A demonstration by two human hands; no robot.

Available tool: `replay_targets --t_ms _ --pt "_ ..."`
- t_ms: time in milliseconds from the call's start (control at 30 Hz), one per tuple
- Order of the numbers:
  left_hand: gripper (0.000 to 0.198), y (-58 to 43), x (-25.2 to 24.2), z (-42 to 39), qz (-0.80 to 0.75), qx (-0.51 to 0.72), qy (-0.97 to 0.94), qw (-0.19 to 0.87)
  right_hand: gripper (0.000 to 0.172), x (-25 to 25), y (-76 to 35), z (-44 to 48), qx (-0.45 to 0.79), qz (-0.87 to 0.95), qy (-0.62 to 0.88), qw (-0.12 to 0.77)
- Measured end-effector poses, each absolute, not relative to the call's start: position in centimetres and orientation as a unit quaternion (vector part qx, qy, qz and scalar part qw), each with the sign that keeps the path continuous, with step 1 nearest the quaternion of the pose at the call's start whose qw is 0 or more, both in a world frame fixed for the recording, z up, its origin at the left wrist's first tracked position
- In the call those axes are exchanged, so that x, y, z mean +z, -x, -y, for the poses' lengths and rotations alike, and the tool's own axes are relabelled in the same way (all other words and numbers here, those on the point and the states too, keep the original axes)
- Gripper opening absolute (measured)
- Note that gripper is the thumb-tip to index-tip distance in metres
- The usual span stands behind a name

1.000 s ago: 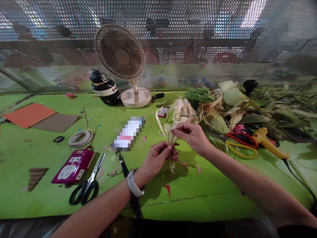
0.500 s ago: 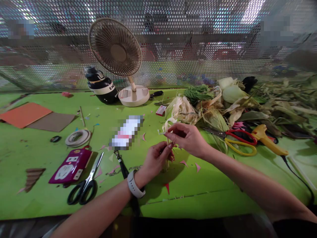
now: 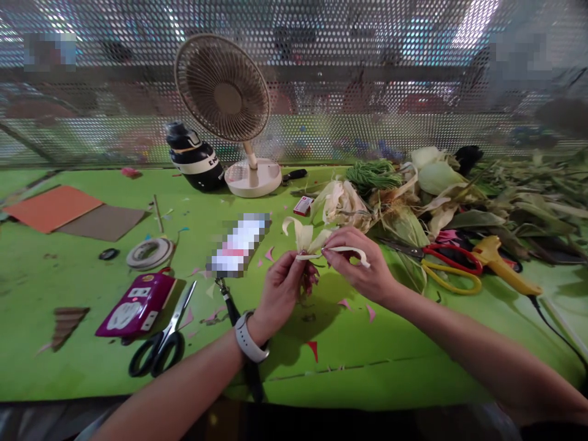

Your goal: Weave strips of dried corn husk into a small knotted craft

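Note:
Between my hands, above the green table, is a small flower-like bunch of pale corn husk strips (image 3: 302,236), several of them curling outward. My left hand (image 3: 281,291) is closed, its thumb and fingers pinching the bunch at its base. One narrow curled strip (image 3: 353,250) runs from the bunch past the fingers of my right hand (image 3: 362,266), which is closed too, pinching the husk with thumb and fingertips. The lower end of the bunch is mostly hidden behind my left fingers.
Husks (image 3: 509,211), green twine (image 3: 374,176), red-and-yellow scissors (image 3: 452,275) and a yellow glue gun (image 3: 505,266) lie right. A phone (image 3: 241,242), tape roll (image 3: 149,252), purple pouch (image 3: 135,303) and black-handled scissors (image 3: 160,343) lie left. A fan (image 3: 227,98) and bottle (image 3: 195,160) stand behind.
The husk bunch has turned so its curled strips now fan out upward. My right hand has shifted right and slightly down, with a strip curling over its fingers. The view has shifted slightly.

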State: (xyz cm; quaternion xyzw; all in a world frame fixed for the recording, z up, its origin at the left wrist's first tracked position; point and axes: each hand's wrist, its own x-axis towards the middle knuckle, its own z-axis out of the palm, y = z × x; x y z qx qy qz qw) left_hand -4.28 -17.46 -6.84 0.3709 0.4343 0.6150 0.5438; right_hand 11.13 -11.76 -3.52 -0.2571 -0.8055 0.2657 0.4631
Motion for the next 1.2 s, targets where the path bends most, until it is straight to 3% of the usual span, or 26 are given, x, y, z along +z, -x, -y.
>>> replay_targets --t_ms 333,700,1200 --pt "0.03 4.0 -6.5 17.6 -0.432 0.599 -0.371 0.563 0.009 -3.6 -11.7 11.6 0.433 0.774 0.269 0.375" --pt "0.025 4.1 -7.6 17.1 -0.397 0.626 -0.312 0.594 0.005 -4.0 -10.8 12.5 0.235 0.834 0.274 0.416" --pt "0.029 4.1 -7.3 17.3 -0.41 0.593 -0.279 0.635 0.01 -4.5 -11.0 12.2 0.2 0.838 0.261 0.435"
